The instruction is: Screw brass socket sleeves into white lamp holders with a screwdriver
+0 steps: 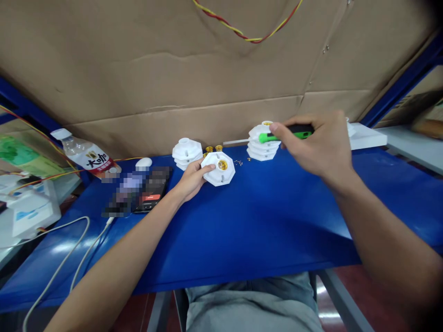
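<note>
A white octagonal lamp base [226,177] with a gold threaded socket in its centre is gripped by my left hand [192,180], thumb on its upper face. My right hand [320,140] is closed around a green and black screwdriver [269,137], whose shaft points left above the table. Behind the screwdriver's handle stands a stack of white octagonal bases [262,151]. Another stack [187,151] sits just behind my left hand. Gold socket pieces [218,148] lie between the stacks, and small screws [238,163] are scattered to their right.
On the left of the blue table [249,230] are a bottle [86,157], two phones [152,189], a white oval object [143,163] and a white cable [81,258]. Cardboard [155,83] walls off the back, with a twisted wire [238,33] hanging above. A white box [368,135] stands at right.
</note>
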`<state>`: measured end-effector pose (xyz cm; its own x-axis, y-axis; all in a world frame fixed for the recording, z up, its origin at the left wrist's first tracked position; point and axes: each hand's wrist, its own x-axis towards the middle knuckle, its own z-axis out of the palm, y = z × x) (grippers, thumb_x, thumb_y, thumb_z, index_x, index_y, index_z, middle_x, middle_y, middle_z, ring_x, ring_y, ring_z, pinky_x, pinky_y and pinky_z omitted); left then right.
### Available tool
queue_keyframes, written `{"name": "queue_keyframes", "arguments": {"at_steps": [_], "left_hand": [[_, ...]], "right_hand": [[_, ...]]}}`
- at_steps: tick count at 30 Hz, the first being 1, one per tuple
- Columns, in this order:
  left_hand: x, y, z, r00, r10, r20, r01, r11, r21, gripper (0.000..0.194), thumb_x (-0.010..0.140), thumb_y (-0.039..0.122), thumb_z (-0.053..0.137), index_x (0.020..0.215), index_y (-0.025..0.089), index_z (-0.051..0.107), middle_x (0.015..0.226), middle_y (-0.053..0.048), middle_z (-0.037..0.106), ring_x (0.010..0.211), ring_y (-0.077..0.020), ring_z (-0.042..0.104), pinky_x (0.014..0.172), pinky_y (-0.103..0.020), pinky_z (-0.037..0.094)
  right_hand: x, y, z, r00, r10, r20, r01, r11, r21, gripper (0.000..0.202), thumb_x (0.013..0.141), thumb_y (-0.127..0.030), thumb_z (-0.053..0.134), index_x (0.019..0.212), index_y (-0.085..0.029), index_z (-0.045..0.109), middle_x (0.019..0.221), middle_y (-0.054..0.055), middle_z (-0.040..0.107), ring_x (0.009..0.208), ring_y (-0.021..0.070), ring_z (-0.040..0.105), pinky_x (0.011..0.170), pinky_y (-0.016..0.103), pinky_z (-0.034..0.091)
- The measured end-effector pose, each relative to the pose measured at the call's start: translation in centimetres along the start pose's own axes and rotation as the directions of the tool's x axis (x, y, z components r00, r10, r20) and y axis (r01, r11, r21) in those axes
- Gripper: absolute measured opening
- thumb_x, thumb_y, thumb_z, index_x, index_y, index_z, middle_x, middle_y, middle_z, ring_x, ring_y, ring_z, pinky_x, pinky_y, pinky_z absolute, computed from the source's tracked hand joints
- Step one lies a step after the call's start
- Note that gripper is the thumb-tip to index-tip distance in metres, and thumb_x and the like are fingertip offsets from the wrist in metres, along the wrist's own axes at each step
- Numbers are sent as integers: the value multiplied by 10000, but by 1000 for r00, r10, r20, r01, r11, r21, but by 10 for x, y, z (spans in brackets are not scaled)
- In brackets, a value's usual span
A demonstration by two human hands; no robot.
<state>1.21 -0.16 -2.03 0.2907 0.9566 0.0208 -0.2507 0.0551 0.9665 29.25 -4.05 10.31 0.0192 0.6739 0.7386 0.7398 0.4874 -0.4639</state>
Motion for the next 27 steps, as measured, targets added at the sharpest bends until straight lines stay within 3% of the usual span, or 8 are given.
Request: {"name": "queue_keyframes", "arguments": {"at_steps": [4,8,11,14,18,22,24,27], "left_hand": [[1,2,-2,999,-23,39,22,1000,11,445,789,187,877,1206,142,727,1189,-133,768,1049,-264,732,872,-355,598],[1,2,-1,999,-16,32,15,1000,14,555,754,147,890,1263,172,669,1227,-120,756,1056,-252,735,864,-348,619],[0,5,-2,996,-78,35,75,994,82,602,778,170,885,1330,178,644,1190,-133,767,987,-244,750,801,-346,630],[-4,13,-2,988,-137,73,107,943,315,609,818,280,888,1376,165,672,1235,-174,761,939,-250,756,708,-331,621],[-12,28,0,981,-130,143,2,749,663,634,851,433,854,1392,145,689,1230,-182,779,729,-209,738,619,-341,598],[-17,38,3,965,10,263,-245,402,882,553,920,471,748,1334,105,726,1077,-156,815,740,-221,729,686,-351,572],[-17,38,3,951,44,306,-303,330,894,546,938,481,716,1324,95,730,1089,-158,811,773,-228,735,725,-358,568],[-16,35,2,942,60,330,-332,309,891,552,950,511,691,1314,97,729,1083,-155,803,757,-223,724,741,-364,564]], "right_hand": [[0,30,24,965,222,138,-258,892,372,295,814,-471,889,1002,-244,876,776,44,806,583,194,671,527,344,533],[-12,45,53,898,261,355,-421,748,513,290,744,-439,950,928,-231,870,838,61,807,662,193,697,596,348,585],[-17,46,60,914,234,330,-390,728,564,249,742,-414,953,874,-236,839,790,39,769,639,174,661,581,340,553],[-15,48,58,950,235,203,-311,758,574,255,708,-392,977,838,-254,807,746,8,723,617,161,626,571,338,523],[-11,56,57,956,291,43,-272,817,509,280,754,-442,951,815,-254,752,738,21,717,567,177,644,529,353,507],[-15,57,61,955,287,71,-287,844,452,350,787,-519,920,859,-261,695,784,47,752,592,248,737,543,403,573],[-18,55,63,962,255,95,-270,855,442,350,795,-516,915,868,-261,686,782,44,752,618,262,760,573,411,597],[-21,53,64,967,227,111,-253,880,402,323,819,-493,895,879,-256,684,767,33,751,628,262,770,590,404,602]]}}
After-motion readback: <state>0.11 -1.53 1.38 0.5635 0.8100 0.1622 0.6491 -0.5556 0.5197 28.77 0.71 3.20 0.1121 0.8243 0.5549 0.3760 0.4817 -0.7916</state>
